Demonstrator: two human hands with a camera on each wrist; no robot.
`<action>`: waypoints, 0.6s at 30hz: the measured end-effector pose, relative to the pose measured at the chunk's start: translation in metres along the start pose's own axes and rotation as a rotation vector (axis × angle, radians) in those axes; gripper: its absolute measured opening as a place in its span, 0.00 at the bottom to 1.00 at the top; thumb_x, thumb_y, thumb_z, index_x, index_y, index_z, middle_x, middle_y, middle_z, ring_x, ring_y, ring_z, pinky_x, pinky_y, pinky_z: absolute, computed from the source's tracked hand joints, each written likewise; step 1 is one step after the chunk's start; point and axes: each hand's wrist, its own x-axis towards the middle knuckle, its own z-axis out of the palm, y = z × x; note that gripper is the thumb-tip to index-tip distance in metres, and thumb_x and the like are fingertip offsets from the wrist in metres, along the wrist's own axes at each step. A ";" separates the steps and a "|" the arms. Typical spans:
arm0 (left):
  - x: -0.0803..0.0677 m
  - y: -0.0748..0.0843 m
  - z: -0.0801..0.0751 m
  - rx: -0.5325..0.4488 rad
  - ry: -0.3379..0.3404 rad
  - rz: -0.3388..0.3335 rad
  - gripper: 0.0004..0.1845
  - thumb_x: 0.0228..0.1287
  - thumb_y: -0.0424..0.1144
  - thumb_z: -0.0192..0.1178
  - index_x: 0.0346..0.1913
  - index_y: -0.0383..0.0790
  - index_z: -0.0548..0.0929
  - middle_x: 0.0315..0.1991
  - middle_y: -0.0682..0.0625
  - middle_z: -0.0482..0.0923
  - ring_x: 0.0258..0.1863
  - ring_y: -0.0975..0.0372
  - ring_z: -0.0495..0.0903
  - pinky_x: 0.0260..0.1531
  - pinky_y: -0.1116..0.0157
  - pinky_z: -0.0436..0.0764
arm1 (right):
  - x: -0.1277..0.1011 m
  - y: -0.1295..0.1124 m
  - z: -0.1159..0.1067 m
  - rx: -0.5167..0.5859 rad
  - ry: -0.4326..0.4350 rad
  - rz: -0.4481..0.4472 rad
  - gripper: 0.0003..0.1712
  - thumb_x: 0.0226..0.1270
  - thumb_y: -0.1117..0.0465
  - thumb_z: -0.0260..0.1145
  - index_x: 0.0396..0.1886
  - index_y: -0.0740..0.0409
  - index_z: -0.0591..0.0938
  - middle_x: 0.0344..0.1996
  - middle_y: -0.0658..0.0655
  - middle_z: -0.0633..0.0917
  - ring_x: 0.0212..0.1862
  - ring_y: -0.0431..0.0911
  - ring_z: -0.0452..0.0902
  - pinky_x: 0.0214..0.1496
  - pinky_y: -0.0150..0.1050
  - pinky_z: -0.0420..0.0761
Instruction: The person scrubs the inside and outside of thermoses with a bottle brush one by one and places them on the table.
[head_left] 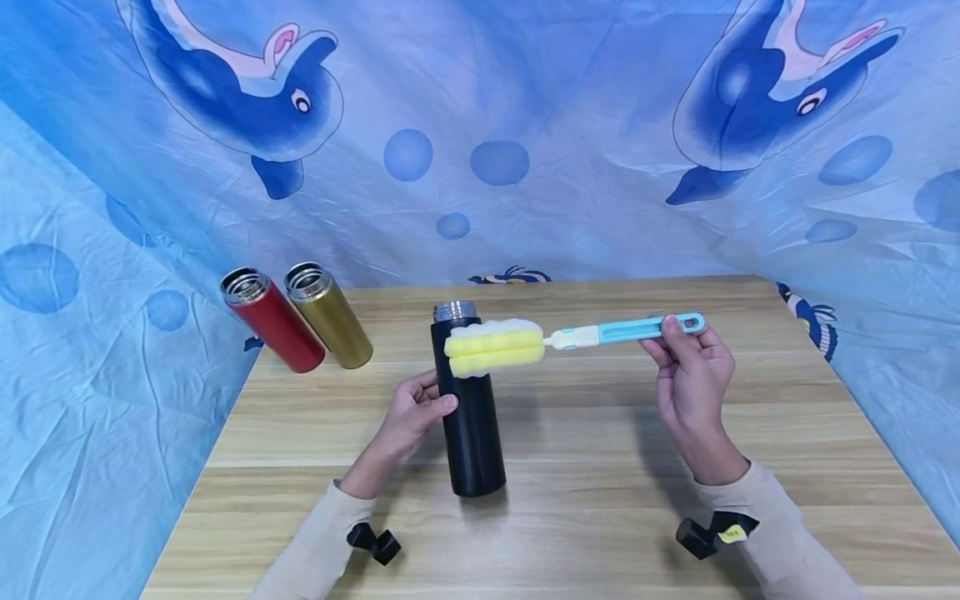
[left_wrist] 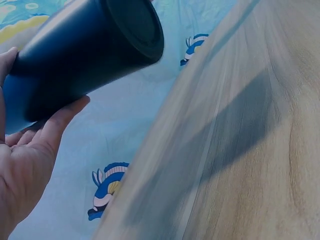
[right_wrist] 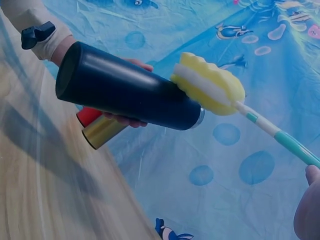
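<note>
A tall black flask (head_left: 470,417) with a steel open mouth is held off the table, tilted, by my left hand (head_left: 412,414), whose fingers and thumb wrap its middle. The left wrist view shows the black flask (left_wrist: 85,50) base and my palm (left_wrist: 25,165). My right hand (head_left: 686,367) pinches the turquoise handle of a bottle brush (head_left: 600,333). Its yellow-and-white sponge head (head_left: 493,347) lies across the front of the flask just below the mouth. In the right wrist view the sponge head (right_wrist: 207,84) sits beside the mouth of the flask (right_wrist: 125,87).
A red flask (head_left: 272,321) and a gold flask (head_left: 328,317) stand at the wooden table's (head_left: 600,500) back left corner. Blue dolphin-print cloth (head_left: 487,125) hangs behind and on both sides.
</note>
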 end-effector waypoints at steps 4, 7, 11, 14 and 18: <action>0.001 0.000 -0.001 0.042 0.023 0.028 0.29 0.66 0.30 0.61 0.66 0.18 0.68 0.44 0.51 0.89 0.41 0.64 0.88 0.43 0.67 0.87 | -0.001 0.001 -0.002 -0.013 0.008 0.011 0.07 0.62 0.80 0.68 0.33 0.75 0.76 0.28 0.68 0.87 0.28 0.51 0.89 0.31 0.36 0.87; 0.002 0.000 -0.002 0.059 0.033 0.049 0.30 0.66 0.30 0.60 0.66 0.15 0.67 0.43 0.52 0.89 0.41 0.64 0.88 0.44 0.68 0.86 | -0.003 0.001 -0.005 -0.013 0.008 0.023 0.06 0.62 0.80 0.68 0.32 0.75 0.77 0.28 0.68 0.87 0.28 0.51 0.89 0.31 0.36 0.87; 0.003 0.000 -0.004 0.063 0.035 0.062 0.29 0.66 0.29 0.59 0.65 0.15 0.67 0.42 0.53 0.89 0.39 0.67 0.87 0.41 0.71 0.85 | -0.005 0.002 -0.008 -0.019 0.007 0.039 0.05 0.63 0.80 0.66 0.32 0.75 0.77 0.28 0.68 0.87 0.28 0.51 0.89 0.32 0.36 0.87; 0.004 0.000 -0.005 0.074 0.048 0.062 0.25 0.67 0.29 0.58 0.64 0.17 0.70 0.40 0.54 0.88 0.35 0.70 0.84 0.35 0.75 0.83 | -0.007 0.003 -0.011 -0.028 0.003 0.054 0.05 0.65 0.80 0.65 0.32 0.75 0.77 0.28 0.68 0.87 0.29 0.51 0.89 0.32 0.35 0.87; 0.005 0.000 -0.007 0.058 0.073 0.058 0.21 0.68 0.29 0.57 0.61 0.24 0.74 0.38 0.54 0.87 0.30 0.71 0.80 0.30 0.78 0.78 | -0.011 0.005 -0.014 -0.044 0.001 0.071 0.04 0.66 0.80 0.65 0.32 0.74 0.78 0.28 0.66 0.87 0.29 0.51 0.89 0.33 0.35 0.87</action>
